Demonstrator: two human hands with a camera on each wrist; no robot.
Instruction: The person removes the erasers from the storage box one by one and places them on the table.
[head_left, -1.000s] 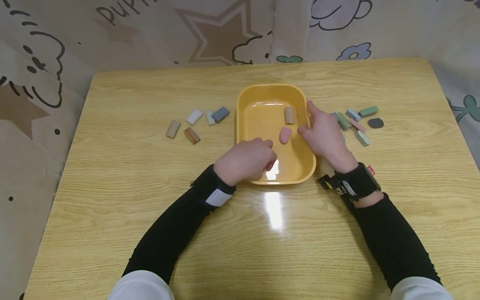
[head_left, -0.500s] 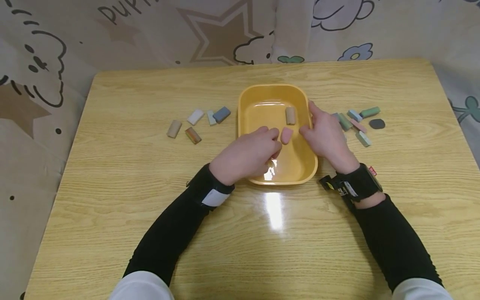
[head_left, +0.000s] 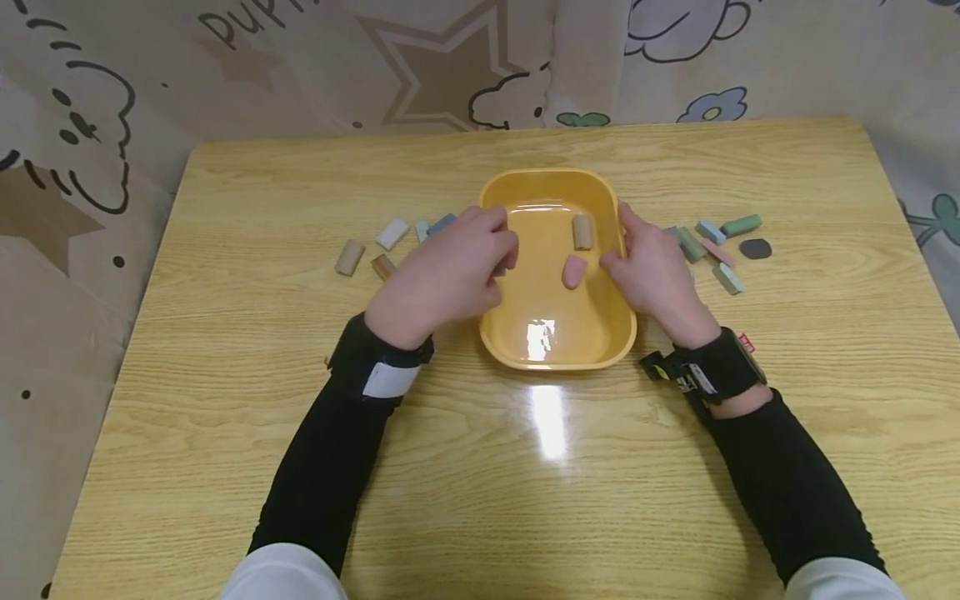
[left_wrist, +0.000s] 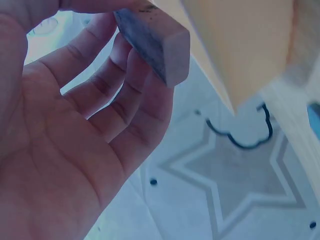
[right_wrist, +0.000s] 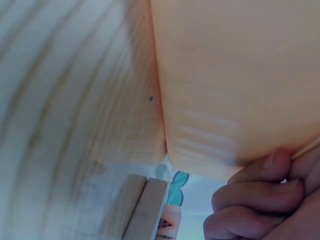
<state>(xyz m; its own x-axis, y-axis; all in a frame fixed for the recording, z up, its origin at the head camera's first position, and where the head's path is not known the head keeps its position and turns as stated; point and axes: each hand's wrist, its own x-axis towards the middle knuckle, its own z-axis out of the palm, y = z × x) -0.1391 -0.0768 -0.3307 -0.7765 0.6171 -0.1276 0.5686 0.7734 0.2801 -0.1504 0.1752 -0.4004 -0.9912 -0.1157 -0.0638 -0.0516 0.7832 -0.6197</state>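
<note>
My left hand (head_left: 452, 267) is at the near-left rim of a yellow tray (head_left: 558, 363). Between thumb and fingertips it pinches a small rectangular block (left_wrist: 175, 50), pale with a dark smudged side in the left wrist view; in the head view the fingers hide it. At the tray's right rim, my right hand (head_left: 654, 271) grips the wall, thumb inside and curled fingers outside. Inside the tray lie a tan block (head_left: 582, 232) and a pink rounded block (head_left: 573, 272).
Left of the tray are a tan block (head_left: 349, 257), a white block (head_left: 392, 233) and a few others partly under my left hand. Several more, including a green block (head_left: 742, 225) and a flat dark grey piece (head_left: 755, 248), lie right of it on the wooden table (head_left: 600, 500).
My left hand has moved from inside the tray up and leftward to its left rim, now holding a block. The right hand keeps its grip on the tray.
</note>
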